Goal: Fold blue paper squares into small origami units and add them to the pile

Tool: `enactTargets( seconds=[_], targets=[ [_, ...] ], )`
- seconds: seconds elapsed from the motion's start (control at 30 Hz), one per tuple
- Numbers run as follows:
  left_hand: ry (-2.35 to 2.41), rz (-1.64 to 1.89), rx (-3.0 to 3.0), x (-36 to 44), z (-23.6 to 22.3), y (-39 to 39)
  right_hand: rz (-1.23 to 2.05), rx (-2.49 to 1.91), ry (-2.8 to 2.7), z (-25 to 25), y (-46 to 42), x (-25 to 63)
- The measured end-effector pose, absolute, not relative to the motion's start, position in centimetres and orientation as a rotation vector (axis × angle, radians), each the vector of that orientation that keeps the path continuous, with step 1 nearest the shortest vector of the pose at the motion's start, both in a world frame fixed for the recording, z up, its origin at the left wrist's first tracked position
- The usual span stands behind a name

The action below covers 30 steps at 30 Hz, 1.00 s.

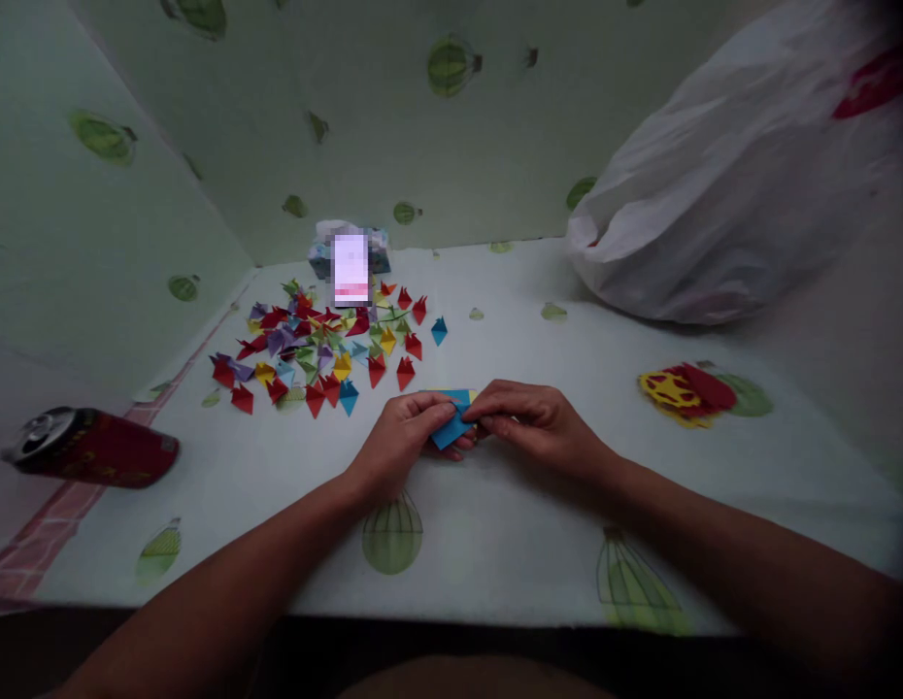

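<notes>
A small piece of blue folded paper (pixel 446 434) is held between my two hands above the middle of the table. My left hand (pixel 415 422) is closed on it, thumb lying on top. From the other side my right hand (pixel 528 413) pinches the paper's right edge with its fingertips. Just behind the fingers, more blue paper with a yellow edge (pixel 457 396) shows on the table, partly hidden. Many small folded paper pieces (pixel 377 369) in red, yellow, green, purple and blue lie spread to the left and beyond my hands.
A phone (pixel 351 267), blurred out, leans before a tissue box (pixel 380 250) at the back. A dark red can (pixel 102 449) stands at the left. Yellow and red cut-out shapes (pixel 685 393) lie at the right, with a large white plastic bag (pixel 699 214) behind them.
</notes>
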<state>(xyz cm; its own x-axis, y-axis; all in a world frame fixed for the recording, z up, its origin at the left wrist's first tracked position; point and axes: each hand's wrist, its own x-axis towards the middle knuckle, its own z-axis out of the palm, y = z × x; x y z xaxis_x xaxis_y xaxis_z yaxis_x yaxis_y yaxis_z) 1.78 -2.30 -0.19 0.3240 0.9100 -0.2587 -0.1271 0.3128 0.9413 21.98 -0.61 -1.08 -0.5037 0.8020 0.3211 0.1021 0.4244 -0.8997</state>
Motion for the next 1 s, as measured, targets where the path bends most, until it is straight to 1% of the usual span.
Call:
enactTargets(
  seconds=[0.13,0.2,0.37,0.43,0.63,1.0],
  targets=[
    [1.035,0.853,1.057,1.83,-0.01,-2.29,1.057,-0.732,-1.924,-1.11,-0.50,21.98],
    [1.065,0.853,1.074,1.83,0.02,-2.25,1.076,-0.706,-1.920,-1.05,-0.49,21.97],
    [1.126,0.931,1.145,1.66,0.19,-2.12,1.359,-0.789,-1.695,-0.54,-0.69,21.93],
    [1.164,0.952,1.186,1.62,0.37,-2.11,1.424,-0.852,-1.573,-0.37,-0.70,21.89],
    [1.190,0.952,1.280,1.82,0.77,-2.27,1.534,-1.021,-1.557,-0.33,-0.63,21.73],
    [1.186,0.921,1.345,1.86,0.31,-2.27,1.665,-1.057,-1.513,-0.28,-0.78,21.53]
  ],
)
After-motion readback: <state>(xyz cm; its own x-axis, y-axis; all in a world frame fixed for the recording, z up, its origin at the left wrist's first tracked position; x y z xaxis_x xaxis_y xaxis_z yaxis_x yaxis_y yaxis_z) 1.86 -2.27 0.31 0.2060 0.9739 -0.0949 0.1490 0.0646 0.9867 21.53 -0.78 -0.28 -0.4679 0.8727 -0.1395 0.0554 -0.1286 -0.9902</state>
